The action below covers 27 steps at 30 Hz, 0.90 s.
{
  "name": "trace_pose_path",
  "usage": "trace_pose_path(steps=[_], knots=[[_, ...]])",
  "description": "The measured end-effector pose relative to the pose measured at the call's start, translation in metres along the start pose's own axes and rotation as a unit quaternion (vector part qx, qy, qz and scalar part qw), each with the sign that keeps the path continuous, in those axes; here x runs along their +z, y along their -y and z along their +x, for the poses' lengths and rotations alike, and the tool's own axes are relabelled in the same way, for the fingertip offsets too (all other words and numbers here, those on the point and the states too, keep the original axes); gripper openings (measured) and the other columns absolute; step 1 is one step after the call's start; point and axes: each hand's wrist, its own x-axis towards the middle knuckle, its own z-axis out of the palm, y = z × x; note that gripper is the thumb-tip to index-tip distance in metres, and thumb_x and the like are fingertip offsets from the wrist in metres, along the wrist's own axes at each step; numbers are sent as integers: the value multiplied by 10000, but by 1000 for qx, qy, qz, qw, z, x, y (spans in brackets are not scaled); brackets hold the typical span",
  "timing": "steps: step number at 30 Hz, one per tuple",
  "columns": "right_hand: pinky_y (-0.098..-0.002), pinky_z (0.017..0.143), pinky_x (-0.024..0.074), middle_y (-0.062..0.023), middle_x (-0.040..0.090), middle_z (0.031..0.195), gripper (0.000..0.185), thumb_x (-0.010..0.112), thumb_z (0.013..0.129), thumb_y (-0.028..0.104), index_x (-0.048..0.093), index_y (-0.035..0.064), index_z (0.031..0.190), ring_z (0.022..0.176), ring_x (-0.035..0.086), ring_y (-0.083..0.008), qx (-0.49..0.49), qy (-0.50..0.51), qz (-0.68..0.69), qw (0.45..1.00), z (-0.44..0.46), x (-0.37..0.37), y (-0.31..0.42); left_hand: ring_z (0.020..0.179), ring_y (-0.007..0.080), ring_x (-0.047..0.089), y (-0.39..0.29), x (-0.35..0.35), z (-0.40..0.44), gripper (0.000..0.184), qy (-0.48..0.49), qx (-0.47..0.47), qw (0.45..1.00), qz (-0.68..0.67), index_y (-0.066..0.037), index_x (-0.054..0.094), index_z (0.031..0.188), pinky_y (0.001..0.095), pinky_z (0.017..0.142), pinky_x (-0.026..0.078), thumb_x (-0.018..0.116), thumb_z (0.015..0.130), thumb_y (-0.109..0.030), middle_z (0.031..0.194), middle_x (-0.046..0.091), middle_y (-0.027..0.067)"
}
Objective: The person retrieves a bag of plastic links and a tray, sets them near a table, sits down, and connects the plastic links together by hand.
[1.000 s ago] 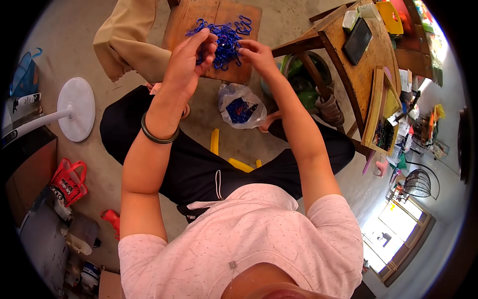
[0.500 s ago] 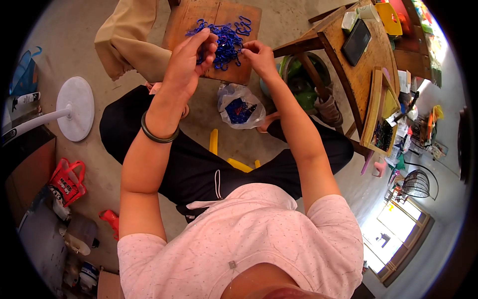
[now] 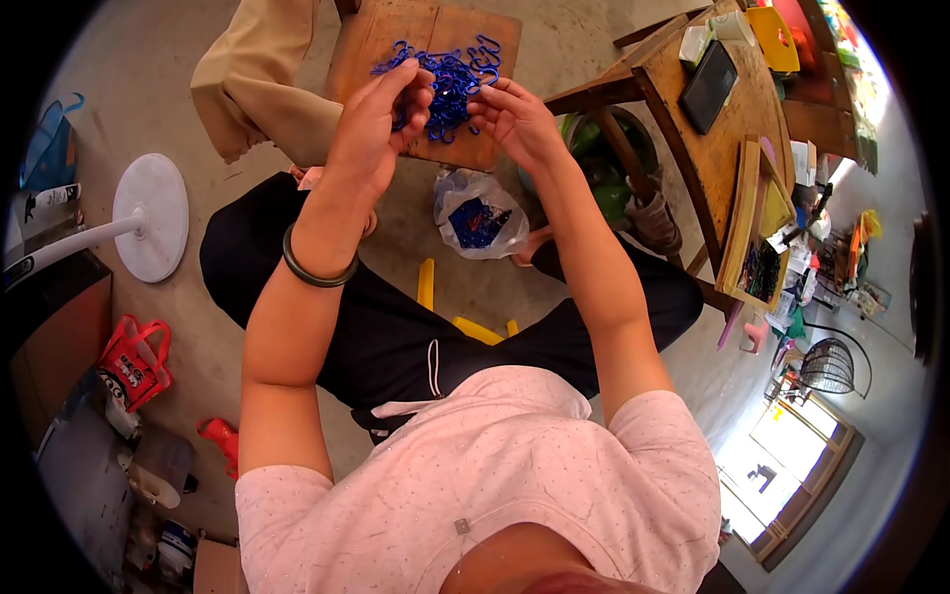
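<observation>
A pile of shiny blue S-shaped hooks (image 3: 450,109) lies on a wooden board-like seat (image 3: 371,30). My left hand (image 3: 381,109) is at the pile's left side, its fingers curled inward; a bit of blue shows in its palm, but I cannot make out what it holds. Opposite it, my right hand (image 3: 517,119) pinches a blue S-hook (image 3: 486,79) between thumb and fingers at the pile's right edge. Below the seat, a clear plastic bag (image 3: 507,235) on the floor has more blue pieces inside.
On the right stands a wooden table (image 3: 673,74) with a phone (image 3: 709,87) on it. A green container (image 3: 614,183) is under it. Tan cloth (image 3: 247,89) hangs at left. A white round base (image 3: 150,213) and a red bag (image 3: 137,361) are on the floor.
My right hand has turned and opened its outer fingers a little, with a blue hook now at its fingertips. My left hand has barely moved.
</observation>
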Motion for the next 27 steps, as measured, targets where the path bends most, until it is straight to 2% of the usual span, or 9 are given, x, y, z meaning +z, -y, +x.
trace_pose_path(steps=[3,6,10,12,16,19,23,27], knots=[[-308,702,538,-66,665,919,104,608,887,59,589,74,988,818,662,-192,6,16,13,1000,-4,3,3,645,50,523,0,0,-1,235,-3,-3,1000,1,-87,645,911,178,613,428,586,922,-314,770,593,-36],[-309,704,539,-64,666,917,97,599,891,54,593,71,986,819,662,-188,4,26,13,1000,-8,5,5,616,94,507,-2,4,-2,219,-20,0,1000,-19,-40,610,911,184,533,405,583,933,-256,759,565,14],[-310,709,542,-64,668,924,92,597,891,48,597,65,982,825,664,-189,5,33,14,999,-11,5,7,625,85,511,-1,3,-2,222,-15,-3,1000,-15,-56,621,912,186,560,411,588,927,-275,764,574,-1],[-305,706,539,-67,670,929,90,599,890,53,597,61,980,827,665,-191,1,19,4,1000,-12,5,8,650,62,520,-1,0,-1,229,-5,-4,1000,0,-88,644,908,183,613,425,597,915,-311,771,590,-32],[-289,700,531,-77,670,929,93,600,889,60,597,56,982,828,666,-189,-30,-52,-100,993,-6,3,11,648,62,518,-2,0,-2,226,-1,-1,1000,-5,-89,644,904,182,613,425,595,916,-309,770,590,-31],[-293,743,538,-99,679,968,97,566,912,77,587,47,1002,865,670,-181,-39,-74,-114,990,11,-18,14,641,73,513,-5,0,-3,223,-3,-1,1000,-14,-73,633,909,185,593,417,588,924,-291,768,582,-16],[-297,682,533,-97,685,958,165,580,882,97,619,29,1027,814,676,-183,-72,-170,-289,940,42,-37,18,623,96,502,-8,3,-4,222,-10,-3,999,-31,-42,611,921,199,548,399,573,938,-260,765,565,16],[-337,690,531,-108,701,917,250,616,801,163,672,35,1008,795,682,-210,-135,-201,-491,837,102,-77,11,620,97,500,-8,3,-5,222,-8,-5,1000,-30,-47,609,920,204,545,391,569,940,-264,764,564,16]])
